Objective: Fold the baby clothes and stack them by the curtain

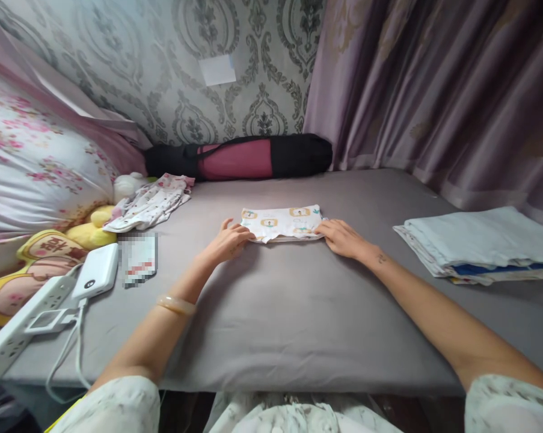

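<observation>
A white cloth garment with tan and green printed figures lies folded into a flat rectangle in the middle of the grey-covered surface. My left hand grips its near left corner, fingers closed on the edge. At the opposite near corner, my right hand pinches the cloth between thumb and fingers. The near edge of the cloth looks slightly uneven, with layers showing beneath.
To the right is a stack of folded cloths. On the left are a crumpled printed garment, a white power bank, a power strip, cables and plush toys. A black and pink long bag lies along the wall.
</observation>
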Demonstrator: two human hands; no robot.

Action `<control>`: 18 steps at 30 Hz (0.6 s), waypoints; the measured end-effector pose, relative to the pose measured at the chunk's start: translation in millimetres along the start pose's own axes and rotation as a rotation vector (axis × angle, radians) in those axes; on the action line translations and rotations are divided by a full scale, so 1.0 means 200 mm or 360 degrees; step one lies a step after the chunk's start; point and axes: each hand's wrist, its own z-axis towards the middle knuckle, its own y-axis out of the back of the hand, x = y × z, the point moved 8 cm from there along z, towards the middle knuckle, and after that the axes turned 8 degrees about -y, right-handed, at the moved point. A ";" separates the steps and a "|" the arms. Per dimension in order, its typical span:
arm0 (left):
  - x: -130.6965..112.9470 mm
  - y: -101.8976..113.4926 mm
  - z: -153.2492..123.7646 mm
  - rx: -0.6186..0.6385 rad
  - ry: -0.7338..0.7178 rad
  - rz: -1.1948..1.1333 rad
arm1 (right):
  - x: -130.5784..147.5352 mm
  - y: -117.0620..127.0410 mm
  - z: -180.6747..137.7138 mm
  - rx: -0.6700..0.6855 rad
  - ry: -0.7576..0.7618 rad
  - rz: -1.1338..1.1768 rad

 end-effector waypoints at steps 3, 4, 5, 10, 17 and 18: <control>-0.01 0.01 -0.01 0.0011 0.0061 -0.0061 | 0.01 0.01 0.00 0.0061 -0.0082 -0.0003; -0.01 0.01 0.00 0.0016 0.0098 -0.0087 | 0.01 0.02 0.01 0.0080 -0.0127 -0.0004; -0.01 0.02 0.01 0.0018 0.0149 -0.0108 | 0.01 0.04 0.03 0.0091 -0.0181 -0.0009; 0.03 0.04 0.19 -0.0124 0.0603 -0.0047 | 0.06 0.07 0.24 -0.0074 -0.0449 0.0017; -0.06 -0.15 0.51 -0.0064 0.0819 0.0042 | 0.22 -0.12 0.49 0.0049 -0.0619 0.0078; -0.06 -0.19 0.52 -0.0019 0.0828 0.0036 | 0.23 -0.14 0.50 0.0075 -0.0626 0.0076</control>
